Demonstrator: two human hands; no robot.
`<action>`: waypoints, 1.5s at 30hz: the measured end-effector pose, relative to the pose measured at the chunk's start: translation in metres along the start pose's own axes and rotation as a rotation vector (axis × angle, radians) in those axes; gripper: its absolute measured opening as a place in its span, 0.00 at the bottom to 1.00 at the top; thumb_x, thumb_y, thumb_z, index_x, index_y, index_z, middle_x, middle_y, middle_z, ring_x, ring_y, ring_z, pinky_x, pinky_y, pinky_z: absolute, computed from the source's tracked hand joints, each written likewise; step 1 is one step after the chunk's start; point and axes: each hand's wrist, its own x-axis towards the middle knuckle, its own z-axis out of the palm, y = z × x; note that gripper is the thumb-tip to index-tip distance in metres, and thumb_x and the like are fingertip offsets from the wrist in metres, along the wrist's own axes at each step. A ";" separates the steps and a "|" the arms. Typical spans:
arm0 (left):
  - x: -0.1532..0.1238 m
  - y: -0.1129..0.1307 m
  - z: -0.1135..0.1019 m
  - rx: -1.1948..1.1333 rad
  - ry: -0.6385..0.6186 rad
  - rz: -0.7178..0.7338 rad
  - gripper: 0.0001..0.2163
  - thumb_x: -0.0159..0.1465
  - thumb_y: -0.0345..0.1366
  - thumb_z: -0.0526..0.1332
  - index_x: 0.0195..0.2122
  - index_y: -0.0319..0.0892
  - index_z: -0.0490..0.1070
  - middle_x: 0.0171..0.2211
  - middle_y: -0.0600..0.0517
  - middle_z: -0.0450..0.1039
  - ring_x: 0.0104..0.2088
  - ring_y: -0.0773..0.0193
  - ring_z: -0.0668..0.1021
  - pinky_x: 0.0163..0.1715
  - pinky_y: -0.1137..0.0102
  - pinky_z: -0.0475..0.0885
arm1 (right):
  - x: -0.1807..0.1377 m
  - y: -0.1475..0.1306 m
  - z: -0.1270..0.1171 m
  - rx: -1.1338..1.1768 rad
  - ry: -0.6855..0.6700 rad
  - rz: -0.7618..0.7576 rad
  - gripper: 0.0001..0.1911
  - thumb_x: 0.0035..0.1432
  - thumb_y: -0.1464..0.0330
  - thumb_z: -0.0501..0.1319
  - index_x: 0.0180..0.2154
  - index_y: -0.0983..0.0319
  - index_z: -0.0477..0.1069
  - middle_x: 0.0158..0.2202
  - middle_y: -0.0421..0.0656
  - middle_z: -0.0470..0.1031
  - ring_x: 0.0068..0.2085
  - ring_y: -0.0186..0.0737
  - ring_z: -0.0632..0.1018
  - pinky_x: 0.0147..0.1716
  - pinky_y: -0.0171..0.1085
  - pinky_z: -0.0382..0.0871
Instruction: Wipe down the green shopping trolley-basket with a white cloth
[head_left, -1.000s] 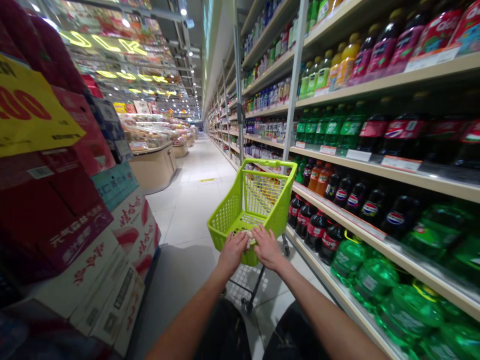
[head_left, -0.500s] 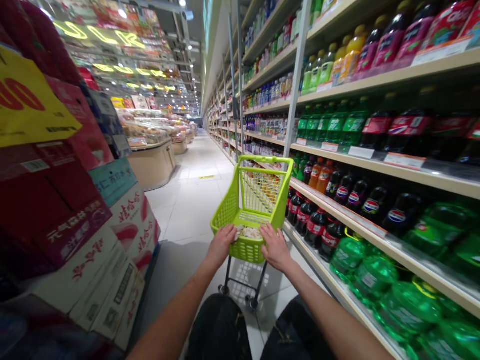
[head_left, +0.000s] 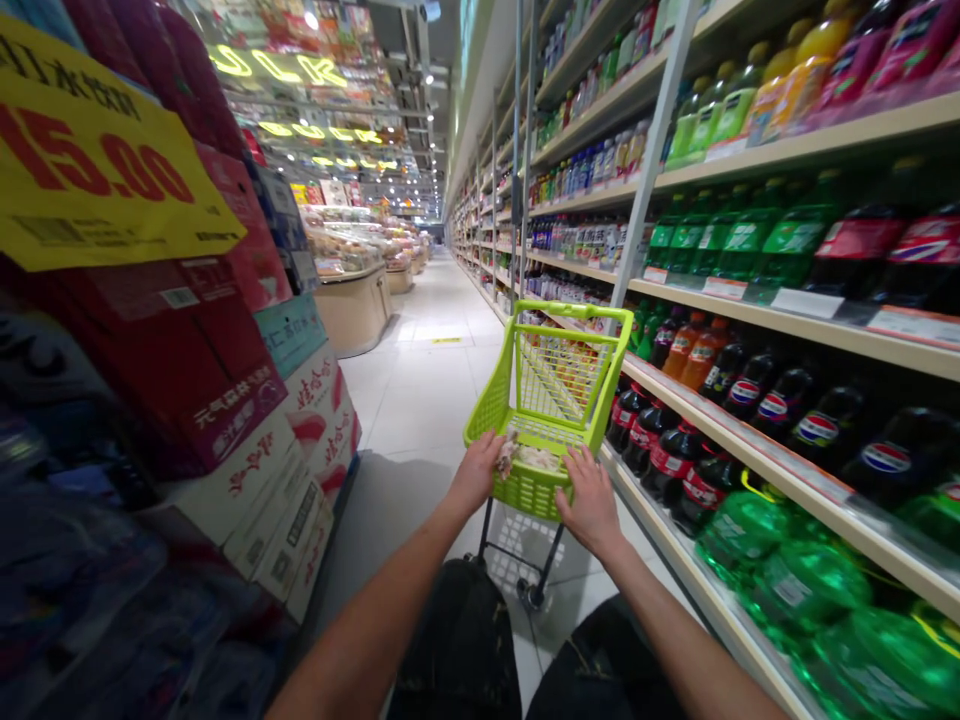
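Observation:
A small lime-green shopping cart (head_left: 541, 492) stands before my knees on dark metal legs with little wheels. My left hand (head_left: 477, 472) is closed over the left end of its near rim. A pale, crumpled bit of material (head_left: 508, 455) shows right at those fingertips; I cannot tell whether it is pinched. My right hand (head_left: 591, 498) is closed on the right end of the same rim, fingers bent over the edge. Inside the basket near the rim lies something whitish and lumpy (head_left: 538, 459), too small to make out.
Long shelves (head_left: 795, 315) of soda bottles run close along the right. Stacked drink cartons (head_left: 247, 470) with a yellow price sign (head_left: 112, 150) stand at the left. Ahead, a white tiled aisle (head_left: 420, 390) passes rounded display counters (head_left: 352, 315).
The view has swung left, so the cart and hands sit further right in the picture and more of the price sign shows. Both hands are still at the cart's rim.

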 end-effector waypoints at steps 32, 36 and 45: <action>0.013 0.060 0.025 0.084 -0.077 0.012 0.12 0.62 0.29 0.48 0.44 0.37 0.65 0.49 0.43 0.66 0.50 0.61 0.67 0.50 0.62 0.62 | -0.022 0.019 0.003 -0.083 0.165 -0.008 0.26 0.49 0.70 0.51 0.53 0.68 0.58 0.54 0.54 0.62 0.58 0.49 0.57 0.54 0.51 0.50; 0.004 0.070 0.036 0.034 -0.056 0.125 0.13 0.62 0.29 0.50 0.47 0.39 0.64 0.53 0.44 0.63 0.55 0.61 0.63 0.54 0.61 0.58 | -0.023 0.024 0.000 -0.086 0.138 0.015 0.23 0.50 0.72 0.50 0.50 0.65 0.61 0.54 0.50 0.63 0.58 0.47 0.58 0.55 0.52 0.47; 0.012 0.065 0.033 -0.023 0.024 -0.102 0.15 0.60 0.26 0.49 0.46 0.39 0.67 0.51 0.43 0.66 0.52 0.59 0.67 0.52 0.58 0.62 | -0.025 0.016 0.005 0.037 0.190 0.062 0.25 0.48 0.73 0.50 0.51 0.66 0.60 0.54 0.52 0.62 0.59 0.47 0.58 0.55 0.50 0.49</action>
